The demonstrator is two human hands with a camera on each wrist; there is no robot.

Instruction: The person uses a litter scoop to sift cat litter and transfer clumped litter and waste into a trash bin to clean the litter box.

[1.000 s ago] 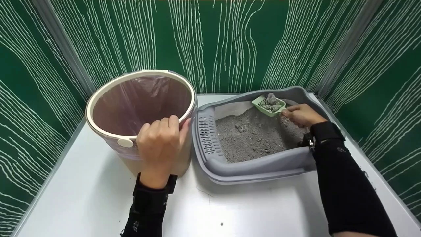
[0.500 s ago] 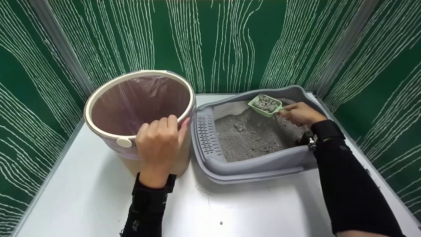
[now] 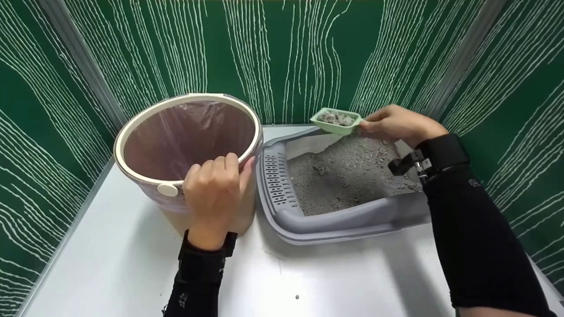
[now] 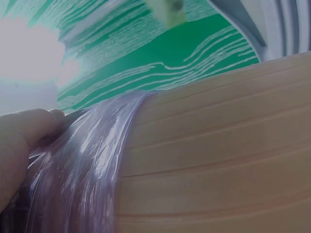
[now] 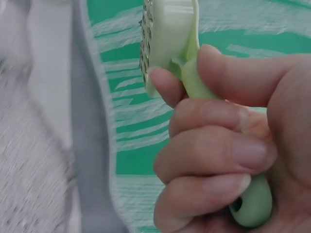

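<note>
Right hand [image 3: 398, 123]: grasping. The fingers are curled round the handle of a light green plastic scoop [image 3: 339, 129] with a perforated base, the thumb set along the handle's neck. The handle's rounded end, pierced by a hole, protrudes below the fingers. The scoop is raised over the far part of a grey plastic tray [image 3: 348, 221], bowl facing up and pointing toward the bin. Lumpy grey clumps [image 3: 335, 118] lie in the bowl.

Left hand [image 3: 213, 189]: grasping. It grips the near right edge of a beige, ridged, round bin [image 3: 246, 202], fingers over the cream ring-shaped rim [image 3: 120, 149], thumb on the outer side. A translucent lilac plastic liner [image 4: 99, 155] lines the bin and folds down outside below the rim.

The tray stands just beside the bin, on its right, and holds loose grey granular litter [image 3: 335, 176], heaped toward the far side. Both stand on a white table [image 3: 264, 286]; one small grey pellet [image 3: 297, 296] lies near its front. Green panels [image 3: 282, 57] with wavy white lines enclose the back and sides.
</note>
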